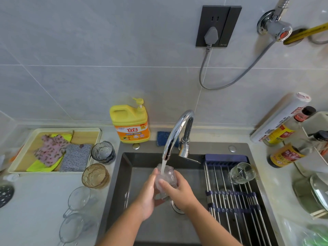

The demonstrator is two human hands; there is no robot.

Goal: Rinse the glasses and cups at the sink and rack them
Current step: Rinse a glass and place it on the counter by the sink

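Observation:
Over the dark sink [124, 174] I hold a clear textured glass [166, 176] upright under the running faucet [177, 132], and water pours into it. My left hand [148, 194] grips its left side and base. My right hand [178, 189] wraps its right side. A clear glass [242, 173] lies on its side on the roll-up rack [230, 201] across the sink's right half. On the left counter stand a dark blue-grey glass [103, 151] and an amber glass [95, 175]. Two clear handled cups [78, 198] [71, 228] sit nearer the front.
A yellow dish-soap jug [130, 121] stands behind the sink, beside a blue sponge [163, 137]. A tray with cloths [55, 151] sits at the left. Sauce bottles [284, 153], a foil roll [280, 118] and a pot lid [317, 190] crowd the right counter.

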